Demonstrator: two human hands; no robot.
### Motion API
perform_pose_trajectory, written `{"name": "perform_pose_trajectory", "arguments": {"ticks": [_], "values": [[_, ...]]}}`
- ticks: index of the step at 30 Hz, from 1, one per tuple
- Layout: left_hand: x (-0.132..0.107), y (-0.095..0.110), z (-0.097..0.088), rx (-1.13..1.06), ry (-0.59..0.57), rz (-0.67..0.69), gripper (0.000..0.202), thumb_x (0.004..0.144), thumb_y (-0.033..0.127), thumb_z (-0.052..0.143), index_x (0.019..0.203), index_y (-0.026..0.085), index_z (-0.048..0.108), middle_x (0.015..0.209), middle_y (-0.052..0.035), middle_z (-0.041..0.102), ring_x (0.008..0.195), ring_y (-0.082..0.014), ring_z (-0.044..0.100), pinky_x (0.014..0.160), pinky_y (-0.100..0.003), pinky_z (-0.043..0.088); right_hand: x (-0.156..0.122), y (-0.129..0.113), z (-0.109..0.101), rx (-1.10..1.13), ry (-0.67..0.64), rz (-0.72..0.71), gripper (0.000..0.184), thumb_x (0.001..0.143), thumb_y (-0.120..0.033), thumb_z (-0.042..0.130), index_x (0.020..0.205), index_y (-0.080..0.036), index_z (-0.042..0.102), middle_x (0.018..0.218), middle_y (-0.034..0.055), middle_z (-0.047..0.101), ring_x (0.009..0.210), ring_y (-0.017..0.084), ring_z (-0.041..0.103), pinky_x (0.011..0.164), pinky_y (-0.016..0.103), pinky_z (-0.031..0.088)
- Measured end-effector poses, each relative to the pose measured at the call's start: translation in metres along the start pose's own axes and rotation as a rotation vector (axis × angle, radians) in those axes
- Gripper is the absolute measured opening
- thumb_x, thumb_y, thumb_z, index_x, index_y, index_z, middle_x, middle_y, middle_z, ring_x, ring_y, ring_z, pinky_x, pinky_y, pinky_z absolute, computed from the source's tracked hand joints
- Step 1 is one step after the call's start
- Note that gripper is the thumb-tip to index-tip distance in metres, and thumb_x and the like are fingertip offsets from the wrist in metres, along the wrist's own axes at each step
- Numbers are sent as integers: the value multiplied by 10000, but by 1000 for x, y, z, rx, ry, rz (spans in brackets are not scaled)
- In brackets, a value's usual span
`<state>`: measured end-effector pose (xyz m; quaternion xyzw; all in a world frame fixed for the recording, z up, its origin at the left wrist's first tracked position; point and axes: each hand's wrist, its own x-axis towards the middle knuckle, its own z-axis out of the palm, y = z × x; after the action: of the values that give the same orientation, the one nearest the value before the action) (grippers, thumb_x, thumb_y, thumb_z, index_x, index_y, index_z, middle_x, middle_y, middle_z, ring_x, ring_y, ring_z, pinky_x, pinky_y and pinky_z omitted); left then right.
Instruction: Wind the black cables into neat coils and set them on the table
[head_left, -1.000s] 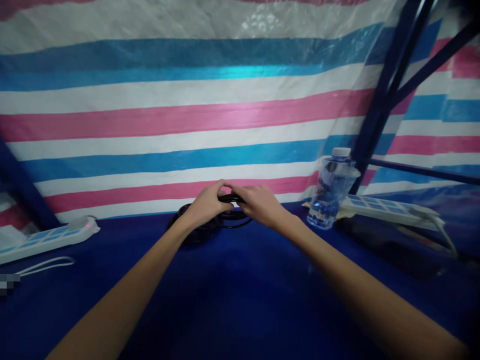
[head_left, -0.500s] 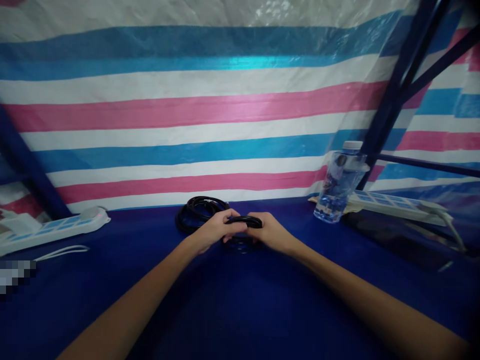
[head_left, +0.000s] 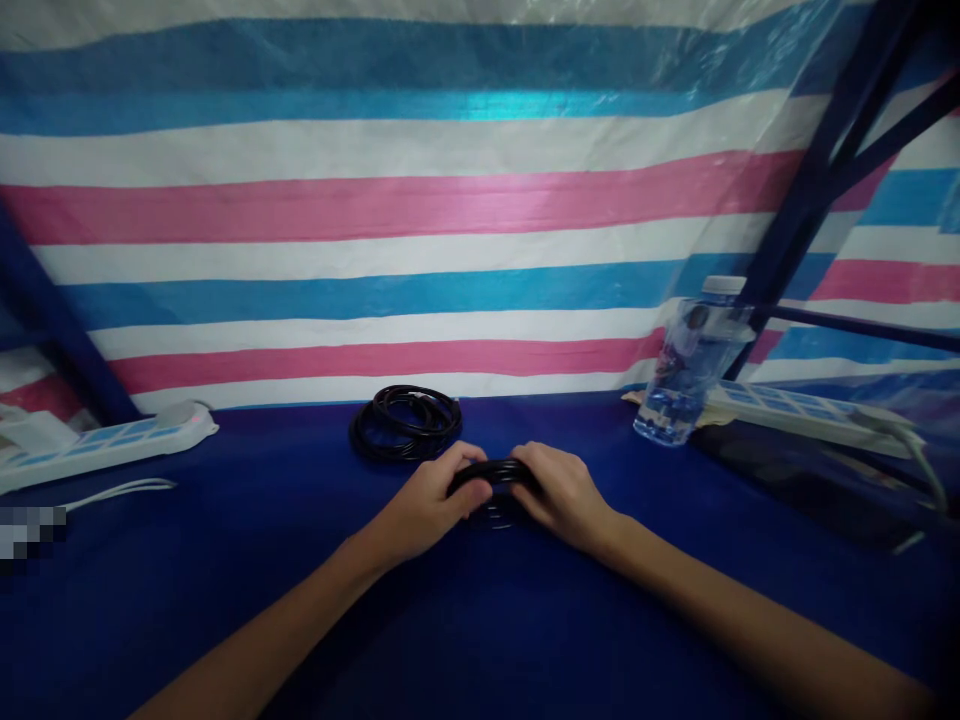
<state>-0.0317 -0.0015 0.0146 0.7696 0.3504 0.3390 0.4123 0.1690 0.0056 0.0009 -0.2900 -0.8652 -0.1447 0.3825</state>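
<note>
Between my two hands is a bundle of coiled black cable [head_left: 499, 472], seen nearly edge-on just over the dark blue table [head_left: 480, 620]. My left hand [head_left: 435, 497] grips its left end, thumb in front and fingers behind. On the right end, my right hand [head_left: 564, 492] is closed, its fingers bent over the loops. Faint light lines below the bundle look like a reflection on the tabletop. A second black cable coil [head_left: 405, 424] lies flat on the table behind my left hand, apart from it.
A white power strip [head_left: 112, 448] with plugs lies at the left, near a thin white cord [head_left: 124, 490]. On the right stand a clear water bottle [head_left: 686, 365], another power strip [head_left: 802, 415] and a dark flat object [head_left: 802, 480]. A striped sheet [head_left: 420, 210] hangs behind.
Both hands have come slightly nearer to me with the held cable coil, away from the coil on the table, which now shows in full. The camera view has shifted a little.
</note>
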Motion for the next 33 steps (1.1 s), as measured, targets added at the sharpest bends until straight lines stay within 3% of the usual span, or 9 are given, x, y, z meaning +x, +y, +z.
{"name": "perform_pose_trajectory", "arguments": {"ticks": [5,9,16,20,22,25,28,30,33], "values": [[0,0,-8,-91,-173,-145,411,748,541,594,720,142,499,622,33,475,571,-79,409,540,-219,281,-2,0,-4,40,-96,37,53,844,-166,427,832,-163,478,693,25,575,599,117,513,547,222,364],[1,2,-16,-282,-177,-131,428,837,552,447,720,144,498,654,-18,549,612,-106,479,596,-243,336,10,3,-6,36,-157,47,109,832,-129,432,906,-141,511,747,36,577,658,131,517,590,238,380],[-4,35,-7,-371,-273,-153,348,798,477,557,815,130,532,670,-25,608,650,-125,562,664,-253,399,24,-19,-9,-294,-47,-183,147,882,-166,425,950,-110,543,862,84,602,855,217,516,812,395,384],[-6,46,-1,-424,-229,-246,204,745,260,636,875,140,535,567,28,580,500,-90,548,562,-217,398,29,-24,-14,-370,-50,-218,179,875,-141,442,1011,-97,548,933,106,614,926,242,530,862,432,389],[-7,46,2,-455,-168,-265,201,732,214,628,888,152,518,490,61,532,389,-69,482,472,-198,357,31,-24,-16,-222,-24,-98,269,823,-115,486,1090,-105,519,1056,136,587,996,259,524,855,429,414],[-8,44,5,-546,29,-133,178,722,212,630,822,171,488,405,110,422,299,-41,367,443,-199,359,36,-26,-19,276,131,386,571,726,-139,586,1260,-151,383,1227,150,500,1063,234,529,825,369,462],[-8,44,5,-634,184,-11,162,709,205,639,776,172,496,404,114,394,312,-33,359,487,-205,403,41,-30,-24,833,66,831,408,746,-281,615,1110,-153,482,877,61,620,790,157,612,684,285,474],[-8,45,4,-663,157,-54,153,720,224,628,690,162,491,405,95,401,346,-41,402,553,-224,447,43,-33,-28,1039,-73,932,197,801,-337,555,857,-149,549,535,-32,508,545,104,545,557,235,420],[-9,46,6,-670,117,-173,232,718,261,639,613,155,462,454,61,453,421,-68,498,634,-254,480,42,-35,-32,1001,-114,895,175,818,-269,521,697,-145,542,441,-49,457,429,57,425,457,197,310]]}}
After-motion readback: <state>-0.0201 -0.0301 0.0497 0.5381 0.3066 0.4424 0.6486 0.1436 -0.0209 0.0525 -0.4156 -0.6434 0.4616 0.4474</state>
